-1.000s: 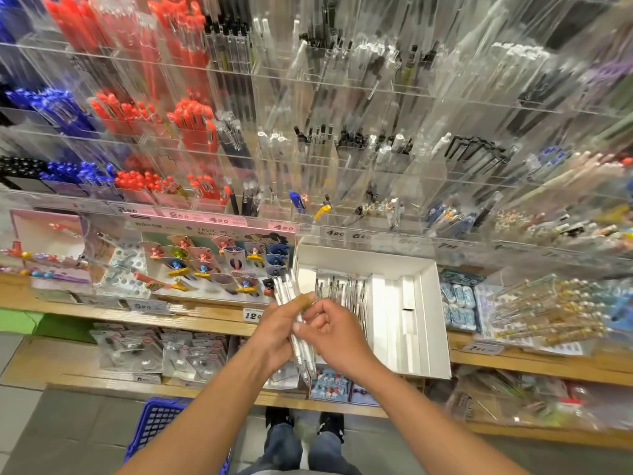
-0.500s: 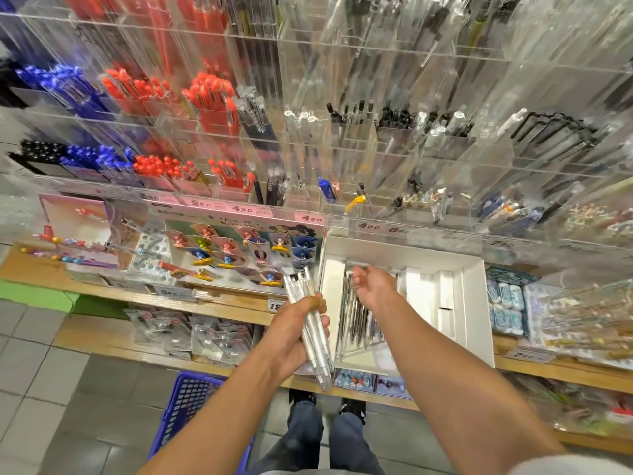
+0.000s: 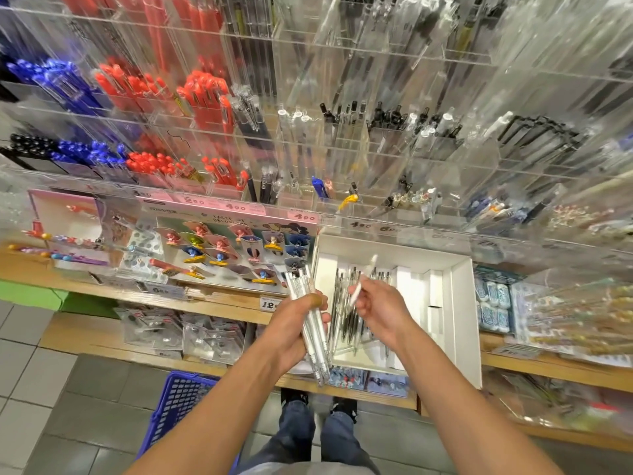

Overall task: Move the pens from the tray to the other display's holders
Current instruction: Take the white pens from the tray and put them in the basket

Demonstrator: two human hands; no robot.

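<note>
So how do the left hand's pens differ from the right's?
The left hand grips a bundle of pens in its fist; the right hand pinches a single pen. The bundle sits beside the tray; the single pen hangs over it. Both look clear and white.

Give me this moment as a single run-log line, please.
left hand: grips pen bundle | right hand: holds one pen over white tray | tray pens: remain

Left hand (image 3: pixel 297 325) fisted, thumb on top; right hand (image 3: pixel 378 308) just right of it, fingers (image 3: pixel 356 292) pinched. Both forearms stretched forward, converging.
</note>
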